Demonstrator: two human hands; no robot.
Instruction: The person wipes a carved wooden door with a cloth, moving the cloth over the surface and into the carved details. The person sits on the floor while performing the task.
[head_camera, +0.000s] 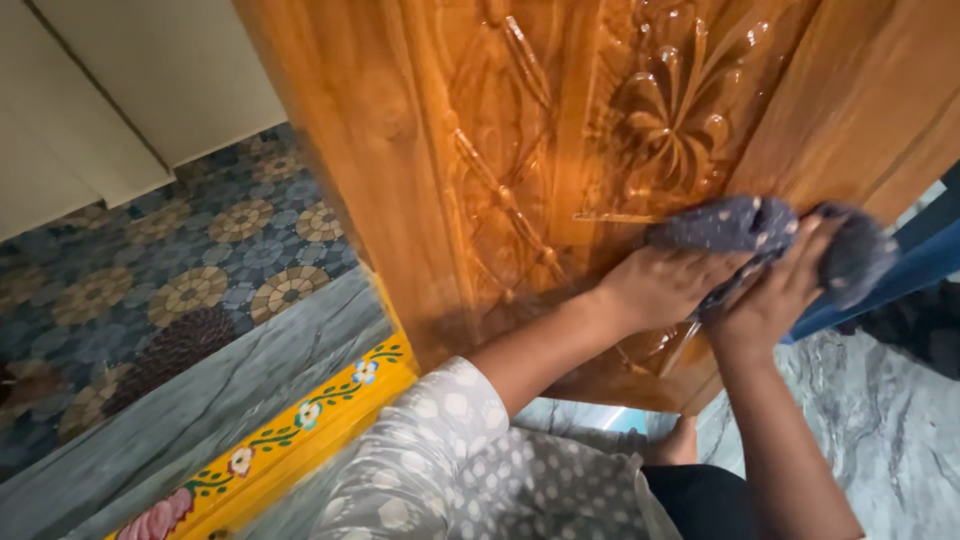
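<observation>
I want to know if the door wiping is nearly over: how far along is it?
The carved flower panel already shines, though that may be its finish. In hand: both the left hand and right hand press a dark spotted cloth against the wooden door at mid-panel. The lower carving under the hands looks not yet reached.

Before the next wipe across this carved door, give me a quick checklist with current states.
1. Both hands on the cloth: ok. The left hand and the right hand both grip the dark dotted cloth.
2. Cloth against the carved wooden door: ok, pressed on the lower panel.
3. Cloth bunched, not spread: ok.
4. Dust left in the carving: cannot tell, glare on the wood.
5. Foot clear of the door's bottom edge: cannot tell.
6. Painted yellow threshold unobstructed: ok.
</observation>
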